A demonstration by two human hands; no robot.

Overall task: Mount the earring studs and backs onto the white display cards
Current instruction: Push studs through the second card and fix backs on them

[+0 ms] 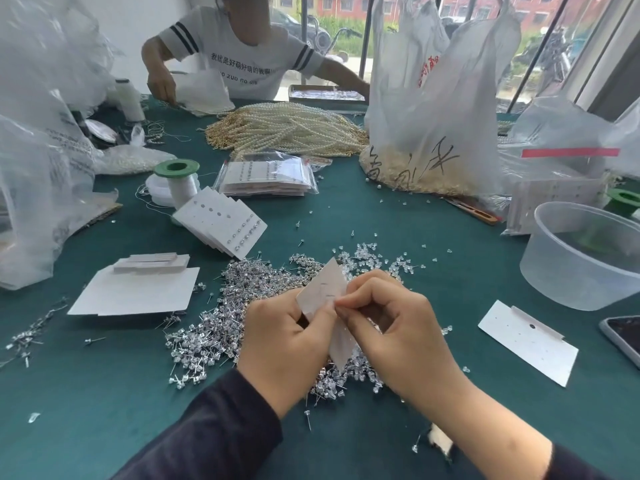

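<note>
You are partway through one card and a long way from finishing the batch. Your left hand (pixel 282 336) grips the white display card (pixel 323 292) by its lower edge, tilted up over the pile, while your right hand (pixel 388 323) pinches at the card's right edge with thumb and fingertip closed together, probably on a stud or a back, though whatever it holds is too small to make out. A couple of faint marks show on the card face; whether they are mounted posts or bare holes is not clear.

Done work sits beyond your left hand: a fanned stack of filled cards (pixel 221 225) with rows of stones showing, and further off a bagged bundle of cards (pixel 268 176). Left of that hand lie blank cards (pixel 138 289), and right of your right hand one more empty card (pixel 528 341) waits.

Directly under both hands spreads the heap of earring studs (pixel 211 327), with clear backs (pixel 374 254) scattered just beyond your fingers. Much remains loose. The card's lower half is hidden behind your hands.
</note>
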